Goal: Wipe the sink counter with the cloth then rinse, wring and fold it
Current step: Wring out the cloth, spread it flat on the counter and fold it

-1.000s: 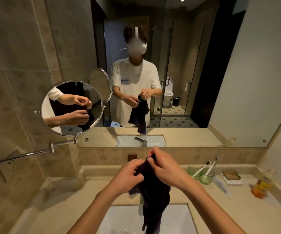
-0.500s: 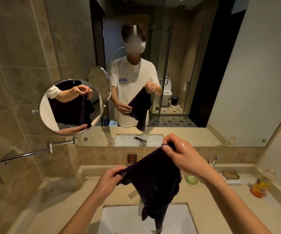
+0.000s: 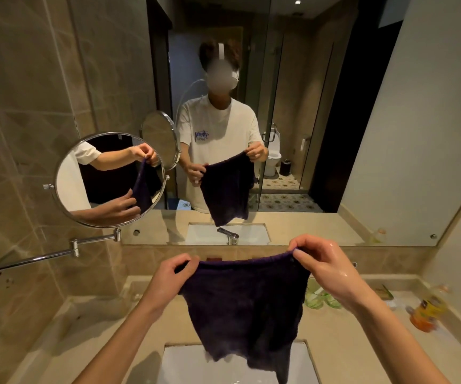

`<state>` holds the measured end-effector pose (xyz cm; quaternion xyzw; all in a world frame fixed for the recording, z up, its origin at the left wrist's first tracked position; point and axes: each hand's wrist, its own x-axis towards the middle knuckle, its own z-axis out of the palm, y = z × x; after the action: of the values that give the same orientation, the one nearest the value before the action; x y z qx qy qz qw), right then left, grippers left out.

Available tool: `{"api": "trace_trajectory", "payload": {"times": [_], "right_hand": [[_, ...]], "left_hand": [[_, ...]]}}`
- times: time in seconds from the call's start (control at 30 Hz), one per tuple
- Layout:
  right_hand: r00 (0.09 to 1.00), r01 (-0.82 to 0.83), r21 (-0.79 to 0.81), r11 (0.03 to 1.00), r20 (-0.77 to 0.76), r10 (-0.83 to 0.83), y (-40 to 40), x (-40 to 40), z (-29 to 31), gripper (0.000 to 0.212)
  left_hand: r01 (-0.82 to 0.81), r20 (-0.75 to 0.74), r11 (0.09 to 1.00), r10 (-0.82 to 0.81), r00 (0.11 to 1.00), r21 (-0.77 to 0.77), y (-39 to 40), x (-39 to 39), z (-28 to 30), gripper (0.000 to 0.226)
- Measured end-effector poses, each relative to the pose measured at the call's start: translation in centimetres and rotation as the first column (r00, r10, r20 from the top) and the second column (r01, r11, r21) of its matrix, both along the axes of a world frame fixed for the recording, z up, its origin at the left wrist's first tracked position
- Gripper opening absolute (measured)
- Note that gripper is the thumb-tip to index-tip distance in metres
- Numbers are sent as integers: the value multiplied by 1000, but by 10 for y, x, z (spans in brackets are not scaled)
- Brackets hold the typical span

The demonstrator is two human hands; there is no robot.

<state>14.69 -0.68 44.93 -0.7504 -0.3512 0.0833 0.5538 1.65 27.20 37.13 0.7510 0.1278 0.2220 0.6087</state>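
Both hands pinch the cloth (image 3: 247,309) by its top corners, spread out above the sink (image 3: 185,367).

Left hand (image 3: 172,275) grips the left corner, right hand (image 3: 322,266) the right, slightly higher and wet. Cloth is dark purple and hangs flat; lower edge uneven, over the basin. Counter (image 3: 343,342) surrounds the sink; green cups (image 3: 318,297) sit behind the right wrist.

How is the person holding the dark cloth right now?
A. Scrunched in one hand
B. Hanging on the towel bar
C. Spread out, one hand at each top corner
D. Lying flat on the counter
C: the left hand and the right hand each pinch a top corner of the cloth, which hangs open above the sink.
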Motion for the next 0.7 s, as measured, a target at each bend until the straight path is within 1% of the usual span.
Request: {"api": "trace_trajectory", "payload": {"times": [0.07, 0.1, 0.17, 0.27, 0.33, 0.43, 0.47, 0.5, 0.57, 0.6, 0.67, 0.7], "right_hand": [[998, 54, 32, 998, -25, -53, -4, 5, -10, 29], [995, 93, 59, 994, -39, -90, -6, 8, -15, 31], [984, 176, 98, 980, -34, -173, -6, 14, -23, 33], [954, 267, 92, 959, 114, -276, -2, 19, -25, 31], [930, 283, 87, 955, 218, -296, 1, 20, -23, 26], [870, 250, 6, 968, 438, -227, 3, 25, -22, 20], [842, 234, -35, 972, 507, -184, 3, 27, -23, 21], [828, 216, -73, 974, 543, -143, 3, 29, -24, 24], [851, 178, -137, 974, 519, -82, 5, 32, -28, 32], [878, 147, -155, 977, 474, -58, 7, 31, -31, 31], [937, 93, -150, 984, 347, -36, 10, 25, -34, 18], [965, 55, -143, 988, 262, -16, 9, 23, -34, 17]], "left_hand": [[49, 21, 999, -49, 999, 7, 1, -1, 12, 66], [73, 30, 997, -74, 997, 7, -1, -1, 20, 55], [98, 70, 995, -98, 993, 7, -5, 2, 36, 24], [44, 121, 999, -46, 992, 17, -6, 11, 52, 37], [67, 156, 998, -64, 986, -17, -6, 16, 62, 40], [137, 184, 989, -123, 975, -62, -4, 23, 79, 49], [140, 188, 988, -126, 974, -63, -2, 25, 83, 52], [149, 188, 987, -136, 973, -58, -1, 26, 88, 51], [142, 178, 989, -134, 975, -34, 4, 27, 94, 44], [136, 172, 991, -131, 976, -19, 6, 27, 96, 38], [116, 154, 993, -117, 981, 15, 10, 27, 100, 34], [112, 147, 993, -115, 982, 31, 10, 26, 103, 31]]}}
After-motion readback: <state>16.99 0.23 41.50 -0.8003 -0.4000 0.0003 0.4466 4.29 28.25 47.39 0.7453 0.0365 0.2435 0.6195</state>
